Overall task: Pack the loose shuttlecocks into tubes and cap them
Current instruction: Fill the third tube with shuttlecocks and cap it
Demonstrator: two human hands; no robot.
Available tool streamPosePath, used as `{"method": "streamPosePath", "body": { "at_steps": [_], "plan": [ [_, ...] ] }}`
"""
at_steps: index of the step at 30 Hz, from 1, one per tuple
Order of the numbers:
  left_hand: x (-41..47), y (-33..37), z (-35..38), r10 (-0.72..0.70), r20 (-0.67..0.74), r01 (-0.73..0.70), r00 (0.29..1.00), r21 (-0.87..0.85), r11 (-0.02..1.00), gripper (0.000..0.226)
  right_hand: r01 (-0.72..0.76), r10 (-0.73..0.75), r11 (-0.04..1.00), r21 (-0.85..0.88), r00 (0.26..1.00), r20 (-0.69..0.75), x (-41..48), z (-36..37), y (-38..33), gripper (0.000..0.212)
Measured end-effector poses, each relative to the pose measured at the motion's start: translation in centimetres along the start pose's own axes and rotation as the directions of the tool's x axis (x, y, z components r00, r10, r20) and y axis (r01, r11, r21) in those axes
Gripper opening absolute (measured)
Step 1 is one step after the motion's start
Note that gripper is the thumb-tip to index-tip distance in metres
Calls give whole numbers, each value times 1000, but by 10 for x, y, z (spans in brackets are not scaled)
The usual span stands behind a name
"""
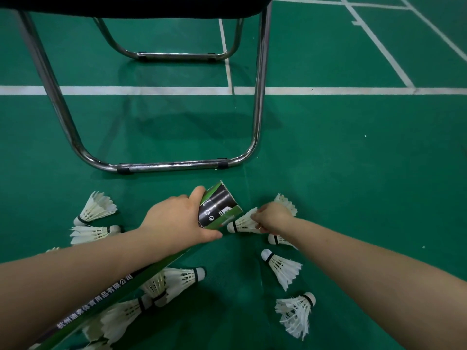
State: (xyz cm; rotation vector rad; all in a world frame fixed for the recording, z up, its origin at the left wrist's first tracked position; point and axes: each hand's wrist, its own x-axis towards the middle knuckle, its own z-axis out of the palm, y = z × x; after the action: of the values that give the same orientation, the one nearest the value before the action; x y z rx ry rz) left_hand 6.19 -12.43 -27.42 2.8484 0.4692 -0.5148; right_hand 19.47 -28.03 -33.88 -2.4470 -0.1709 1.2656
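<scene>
My left hand (174, 221) grips a long green and black shuttlecock tube (218, 207) near its far end; the tube slants back under my left forearm. My right hand (274, 218) pinches the feathers of a white shuttlecock (240, 223) whose cork points left, just beside the tube's end. Several loose white shuttlecocks lie on the green floor: one (96, 207) at the left, one (283, 267) below my right hand, a frayed one (297, 313) lower right, and a cluster (156, 286) under the tube.
A chair with chrome tube legs (174, 165) and a dark seat stands straight ahead on the green court floor (353, 160). White court lines (328, 90) cross the floor behind it.
</scene>
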Motion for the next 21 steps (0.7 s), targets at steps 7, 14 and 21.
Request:
{"method": "streamPosePath", "body": {
  "at_steps": [7,14,21],
  "plan": [
    [-2,-6,7,-1,-15,1,1000,-10,1000,80,160,-201,972,174,946,254,-17,23,-27,17],
    [0,-7,8,-15,8,15,1000,1,1000,85,86,-339,847,-524,847,-409,9,-16,-1,32],
    [2,5,9,1,21,-1,1000,10,1000,76,-190,154,973,-128,956,-248,19,-35,26,32]
  ]
}}
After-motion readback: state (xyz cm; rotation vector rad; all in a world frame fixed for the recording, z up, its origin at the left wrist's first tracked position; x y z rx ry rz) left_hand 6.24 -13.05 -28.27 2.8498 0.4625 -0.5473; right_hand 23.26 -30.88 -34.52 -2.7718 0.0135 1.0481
